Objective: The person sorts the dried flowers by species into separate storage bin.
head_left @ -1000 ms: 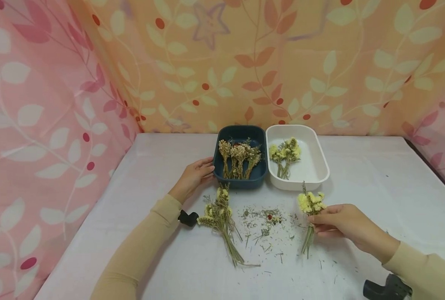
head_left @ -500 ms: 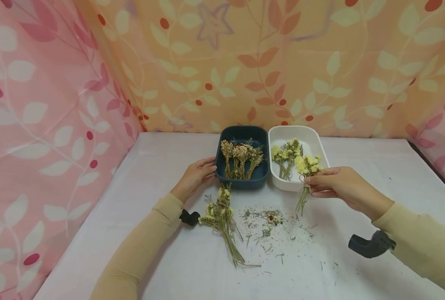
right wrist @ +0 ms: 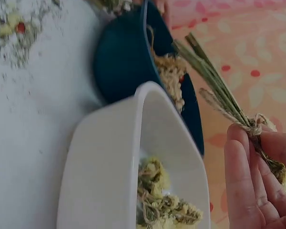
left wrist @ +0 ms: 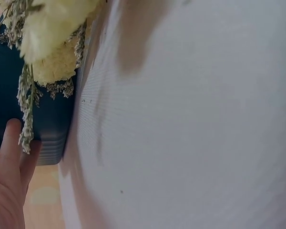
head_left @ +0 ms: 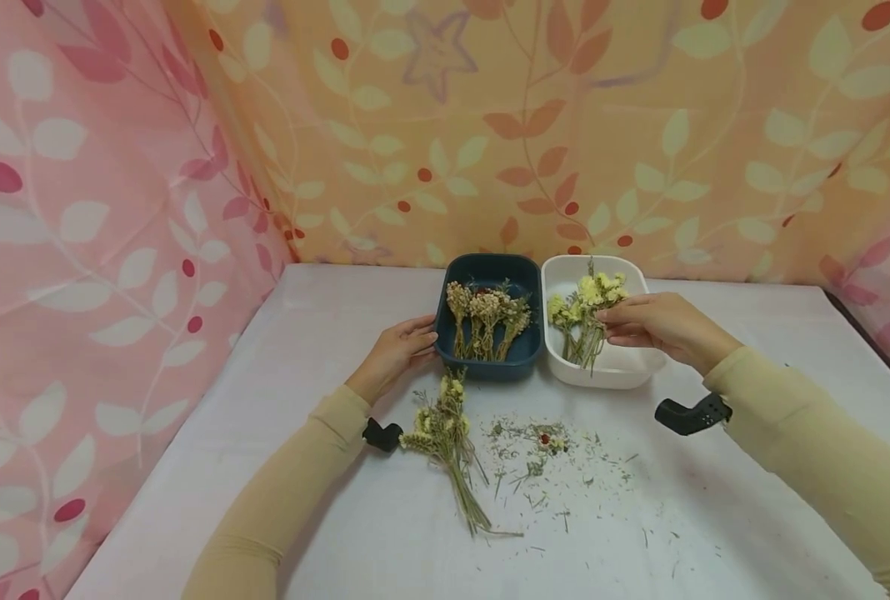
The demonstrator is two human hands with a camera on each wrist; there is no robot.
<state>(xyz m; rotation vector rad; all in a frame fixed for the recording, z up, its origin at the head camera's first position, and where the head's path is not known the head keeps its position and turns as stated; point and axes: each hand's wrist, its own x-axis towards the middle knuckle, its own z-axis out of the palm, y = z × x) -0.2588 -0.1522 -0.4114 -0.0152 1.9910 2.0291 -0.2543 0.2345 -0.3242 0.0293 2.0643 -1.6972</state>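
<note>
Head view: one small bunch of yellow flowers (head_left: 598, 292), tied at the stems, pinched between the thumb and fingers of the right hand (head_left: 651, 323) and held over the white tray (head_left: 632, 371), stems slanting down toward the tray floor. The right wrist view shows the same bunch (right wrist: 229, 107) with a twine knot at the fingertips (right wrist: 240, 143) and the stems fanning outward. Inside the white tray, another yellow-green bunch (head_left: 565, 321) lies near the left wall. Touching the white tray on its left, a dark blue tray (head_left: 490, 268) holding several beige bunches (head_left: 486, 321) with stems toward the person. The left hand (head_left: 396, 350) rests against the blue tray's left wall, fingers relaxed and straight, gripping nothing; the left wrist view shows fingers (left wrist: 9, 157) laid on the tray's side. On the white table (head_left: 752, 400), in front of the blue tray, a loose bundle of flowers (head_left: 445, 442) lies flat; beside it to the right, scattered crumbs of stems and petals (head_left: 550, 467). Behind, a leaf-patterned curtain (head_left: 490, 125).
</note>
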